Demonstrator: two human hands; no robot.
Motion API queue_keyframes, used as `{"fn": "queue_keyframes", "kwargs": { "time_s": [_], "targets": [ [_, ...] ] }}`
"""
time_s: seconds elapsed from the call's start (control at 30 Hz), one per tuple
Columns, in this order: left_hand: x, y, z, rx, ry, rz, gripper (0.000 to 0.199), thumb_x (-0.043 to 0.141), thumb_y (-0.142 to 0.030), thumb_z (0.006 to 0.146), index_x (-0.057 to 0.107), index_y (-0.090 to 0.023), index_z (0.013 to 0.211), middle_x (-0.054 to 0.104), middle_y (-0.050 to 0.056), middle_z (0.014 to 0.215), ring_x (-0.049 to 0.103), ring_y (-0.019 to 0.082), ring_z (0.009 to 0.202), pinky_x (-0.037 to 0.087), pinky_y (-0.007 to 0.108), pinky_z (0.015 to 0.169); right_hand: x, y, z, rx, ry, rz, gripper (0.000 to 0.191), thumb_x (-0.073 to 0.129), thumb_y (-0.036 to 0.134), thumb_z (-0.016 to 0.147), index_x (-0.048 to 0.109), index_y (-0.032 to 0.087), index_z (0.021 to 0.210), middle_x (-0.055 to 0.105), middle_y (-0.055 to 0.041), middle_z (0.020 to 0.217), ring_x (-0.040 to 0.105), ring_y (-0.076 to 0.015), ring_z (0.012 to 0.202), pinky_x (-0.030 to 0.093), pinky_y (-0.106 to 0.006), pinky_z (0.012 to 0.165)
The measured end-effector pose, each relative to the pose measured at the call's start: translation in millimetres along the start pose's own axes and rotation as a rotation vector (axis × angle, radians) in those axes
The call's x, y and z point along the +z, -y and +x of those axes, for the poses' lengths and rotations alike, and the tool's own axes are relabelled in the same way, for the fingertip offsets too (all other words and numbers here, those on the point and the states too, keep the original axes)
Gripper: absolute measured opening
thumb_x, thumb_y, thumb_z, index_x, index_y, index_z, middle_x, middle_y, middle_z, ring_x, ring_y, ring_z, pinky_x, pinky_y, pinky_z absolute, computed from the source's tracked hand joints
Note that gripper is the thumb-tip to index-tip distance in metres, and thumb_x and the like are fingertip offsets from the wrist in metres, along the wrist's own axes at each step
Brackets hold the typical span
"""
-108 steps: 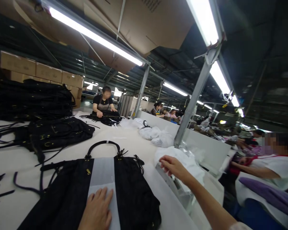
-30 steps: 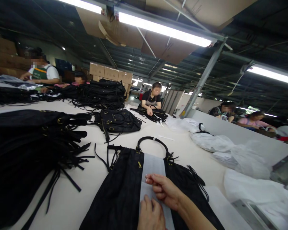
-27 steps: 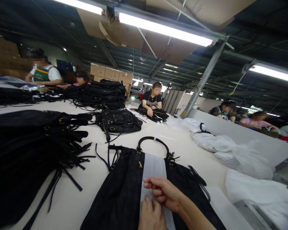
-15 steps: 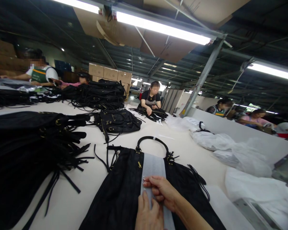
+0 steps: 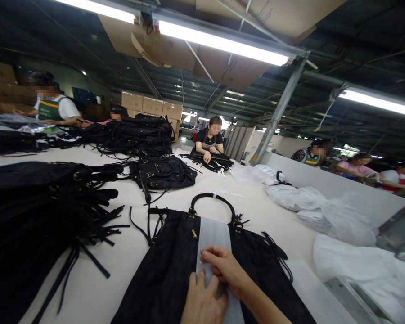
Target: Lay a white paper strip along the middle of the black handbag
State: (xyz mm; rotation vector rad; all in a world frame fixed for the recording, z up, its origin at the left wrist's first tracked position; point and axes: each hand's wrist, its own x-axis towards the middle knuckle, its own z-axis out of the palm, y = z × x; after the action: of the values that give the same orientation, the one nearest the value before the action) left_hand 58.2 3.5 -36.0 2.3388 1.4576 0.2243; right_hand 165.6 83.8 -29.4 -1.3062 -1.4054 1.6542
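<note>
In front of me a black handbag (image 5: 155, 265) lies flat, its round handle (image 5: 211, 195) pointing away. A whitish, translucent wrapping strip (image 5: 215, 231) runs down its middle, beside a small brass zip pull. My left hand (image 5: 204, 299) rests on the lower part of this strip, fingers stretched forward and pressing on it. Just above it, my right hand (image 5: 224, 265) has thumb and forefinger pinched at the strip's left edge. Something tiny and shiny shows at those fingertips, too small to name.
Black bags are heaped at left (image 5: 30, 216), with a taller pile (image 5: 138, 135) behind. Another black bag (image 5: 165, 173) lies ahead. White plastic wrapping (image 5: 327, 211) and a grey metal box (image 5: 357, 299) sit at right. A co-worker (image 5: 209, 139) handles a black bag across the table.
My right hand's pinched fingers stay near the strip's left edge. My left hand has shifted slightly left and its fingers spread a little. The bag stays in place while the view turns slightly.
</note>
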Motion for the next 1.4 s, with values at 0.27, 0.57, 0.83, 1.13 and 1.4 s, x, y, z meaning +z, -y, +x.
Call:
{"fn": "queue_keyframes", "kwargs": {
  "time_s": [0.27,0.57,0.83,1.13,1.4],
  "targets": [
    [5.4,0.4,2.7,0.004,-0.016,0.064,0.036,0.043,-0.02,0.096,0.064,-0.022,0.126,0.057,0.016,0.13,0.043,0.048,0.129,0.04,0.066,0.1,1.4,-7.4,21.6,-0.363,-0.227,-0.547,0.024,0.052,0.038,0.073,0.065,0.018,0.072,0.064,-0.0033,0.07,0.055,-0.0187,0.067,0.041,-0.032,0.068],
    [6.0,3.6,1.6,0.039,-0.04,0.058,0.033,0.046,-0.026,0.096,0.065,-0.023,0.124,0.059,0.015,0.128,0.044,0.047,0.128,0.043,0.065,0.095,-10.0,-7.3,39.3,-0.415,-0.317,-0.711,0.015,0.053,0.03,0.08,0.043,0.023,0.071,0.049,0.0029,0.064,0.048,-0.0167,0.064,0.034,-0.031,0.066],
    [18.9,7.6,5.1,0.046,-0.115,0.013,0.035,0.046,-0.027,0.094,0.067,-0.023,0.122,0.059,0.019,0.126,0.046,0.049,0.122,0.042,0.067,0.091,-17.7,-6.8,35.6,-0.348,-0.189,-0.77,0.037,0.08,0.026,0.061,0.049,0.021,0.081,0.049,0.0059,0.071,0.047,-0.0145,0.068,0.035,-0.027,0.063],
    [36.2,11.7,14.6,0.053,-0.199,0.066,0.027,0.052,-0.031,0.094,0.073,-0.024,0.109,0.065,0.019,0.115,0.052,0.047,0.117,0.044,0.064,0.088,2.8,10.4,30.9,-0.512,-0.295,-0.833,0.009,0.046,0.018,0.081,0.048,0.023,0.075,0.06,-0.0033,0.074,0.057,-0.0226,0.076,0.039,-0.036,0.075],
    [-84.7,43.7,-111.0,-0.012,-0.418,-0.312,0.024,0.048,-0.026,0.089,0.064,-0.02,0.072,0.068,0.004,0.079,0.061,0.019,0.074,0.045,0.031,0.07,88.3,46.8,-65.1,-0.645,0.048,-0.762,0.028,0.043,0.033,0.095,0.068,0.026,0.103,0.069,-0.0066,0.101,0.063,-0.0238,0.095,0.046,-0.035,0.085]
  ]
}}
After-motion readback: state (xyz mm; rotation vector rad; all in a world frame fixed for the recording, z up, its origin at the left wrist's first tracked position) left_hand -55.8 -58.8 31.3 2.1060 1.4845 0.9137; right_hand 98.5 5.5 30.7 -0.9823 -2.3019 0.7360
